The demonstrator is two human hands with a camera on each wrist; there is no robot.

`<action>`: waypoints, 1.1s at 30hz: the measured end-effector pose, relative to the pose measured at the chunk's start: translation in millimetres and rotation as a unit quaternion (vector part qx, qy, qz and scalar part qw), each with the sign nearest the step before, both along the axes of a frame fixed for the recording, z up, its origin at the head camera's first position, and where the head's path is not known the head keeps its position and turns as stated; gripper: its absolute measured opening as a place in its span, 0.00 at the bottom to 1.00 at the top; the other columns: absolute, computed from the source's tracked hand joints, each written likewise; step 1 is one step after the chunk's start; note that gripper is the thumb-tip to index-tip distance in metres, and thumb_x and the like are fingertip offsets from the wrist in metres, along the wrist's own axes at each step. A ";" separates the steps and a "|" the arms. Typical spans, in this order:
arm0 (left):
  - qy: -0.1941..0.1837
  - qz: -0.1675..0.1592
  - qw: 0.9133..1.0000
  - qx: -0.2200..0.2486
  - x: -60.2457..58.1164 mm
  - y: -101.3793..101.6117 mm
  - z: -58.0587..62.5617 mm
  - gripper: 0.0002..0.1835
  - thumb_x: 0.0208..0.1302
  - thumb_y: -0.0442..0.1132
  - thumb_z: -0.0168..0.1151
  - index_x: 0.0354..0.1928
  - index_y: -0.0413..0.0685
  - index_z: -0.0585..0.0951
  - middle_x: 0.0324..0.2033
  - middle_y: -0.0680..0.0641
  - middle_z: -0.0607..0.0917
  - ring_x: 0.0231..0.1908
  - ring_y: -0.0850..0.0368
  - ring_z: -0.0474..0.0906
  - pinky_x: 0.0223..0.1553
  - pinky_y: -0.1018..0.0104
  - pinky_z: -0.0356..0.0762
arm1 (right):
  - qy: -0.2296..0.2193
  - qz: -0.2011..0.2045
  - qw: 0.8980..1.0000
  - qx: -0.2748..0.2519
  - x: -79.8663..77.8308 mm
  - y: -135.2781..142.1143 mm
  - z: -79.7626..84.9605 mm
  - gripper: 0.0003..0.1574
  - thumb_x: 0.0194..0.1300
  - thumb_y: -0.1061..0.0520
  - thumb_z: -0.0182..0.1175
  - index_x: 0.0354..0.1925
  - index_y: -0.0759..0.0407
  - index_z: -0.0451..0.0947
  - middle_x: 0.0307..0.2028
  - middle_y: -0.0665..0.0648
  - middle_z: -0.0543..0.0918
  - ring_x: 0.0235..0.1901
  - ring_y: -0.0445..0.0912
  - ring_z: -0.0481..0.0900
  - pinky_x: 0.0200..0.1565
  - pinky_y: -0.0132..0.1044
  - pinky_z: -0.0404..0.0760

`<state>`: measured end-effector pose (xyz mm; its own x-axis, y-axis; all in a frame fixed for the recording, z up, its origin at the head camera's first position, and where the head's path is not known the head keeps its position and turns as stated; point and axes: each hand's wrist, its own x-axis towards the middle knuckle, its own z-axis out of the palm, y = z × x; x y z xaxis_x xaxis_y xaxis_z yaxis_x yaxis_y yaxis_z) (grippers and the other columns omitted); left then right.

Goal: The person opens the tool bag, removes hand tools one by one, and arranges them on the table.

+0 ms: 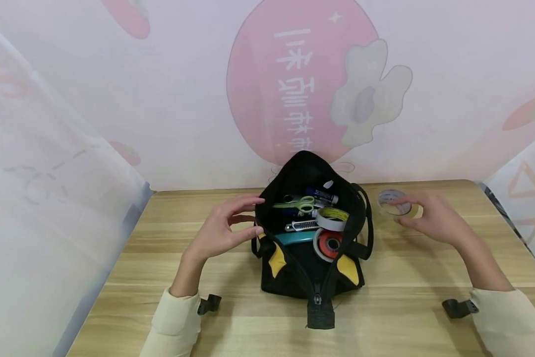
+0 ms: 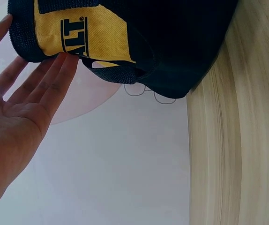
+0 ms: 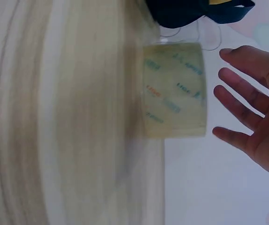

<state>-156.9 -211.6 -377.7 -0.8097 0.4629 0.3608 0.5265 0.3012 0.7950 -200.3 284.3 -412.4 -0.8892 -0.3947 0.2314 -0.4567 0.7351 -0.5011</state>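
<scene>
A black bag [image 1: 289, 285] with yellow patches stands unzipped on the table. My left hand [image 1: 222, 228] is at its left rim, thumb and fingertips spread along the edge; in the left wrist view the fairly straight fingers [image 2: 59, 77] touch the bag's yellow side panel [image 2: 101, 33]. Inside lie green-handled scissors [image 1: 306, 204], a utility knife [image 1: 302, 226], a white tape roll [image 1: 331, 219], a red-centred roll [image 1: 328, 244] and markers [image 1: 323, 195]. My right hand [image 1: 434, 218] hovers by a clear packing tape roll [image 3: 174, 91], fingers spread above it with a gap showing.
The wood-grain table [image 1: 160, 277] ends at a pale printed backdrop [image 1: 182, 124] close behind the bag. A black strap loop [image 1: 369, 218] hangs off the bag's right side, and a zip tab [image 1: 321, 315] lies toward the front.
</scene>
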 end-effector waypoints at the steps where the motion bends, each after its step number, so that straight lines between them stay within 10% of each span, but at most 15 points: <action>1: 0.000 0.000 1.000 0.000 -0.1 0.1 0.2 0.31 0.64 0.29 0.76 0.69 0.43 0.80 0.69 0.42 0.82 0.62 0.43 0.85 0.59 0.58 0.90 | 0.005 0.001 1.000 -0.007 1.0 -1.1 2.2 0.22 0.64 0.61 0.77 0.56 0.58 0.89 0.55 0.67 0.90 0.55 0.65 0.87 0.54 0.64 0.86; 3: 0.001 0.001 1.000 -0.001 -0.2 0.2 0.3 0.31 0.64 0.30 0.76 0.69 0.44 0.81 0.69 0.42 0.82 0.61 0.44 0.85 0.59 0.58 0.90 | 0.017 0.004 1.000 -0.019 2.7 -3.3 6.0 0.21 0.64 0.60 0.77 0.56 0.57 0.89 0.55 0.64 0.91 0.58 0.63 0.86 0.58 0.65 0.85; 10: -0.002 0.001 1.000 0.000 -0.7 0.5 0.3 0.31 0.64 0.30 0.76 0.69 0.44 0.80 0.69 0.43 0.82 0.62 0.44 0.85 0.59 0.58 0.90 | 0.054 0.023 0.995 -0.077 7.5 -13.9 21.4 0.21 0.64 0.62 0.77 0.55 0.52 0.90 0.52 0.55 0.92 0.53 0.21 0.78 0.58 0.08 0.69; 33: -0.006 0.002 1.000 -0.002 1.0 0.4 0.2 0.31 0.64 0.30 0.76 0.70 0.44 0.80 0.68 0.43 0.82 0.62 0.43 0.85 0.60 0.58 0.90 | 0.109 0.104 0.974 -0.172 4.5 -60.9 72.3 0.30 0.58 0.74 0.76 0.57 0.58 0.87 0.53 0.34 0.85 0.55 0.28 0.84 0.60 0.19 0.82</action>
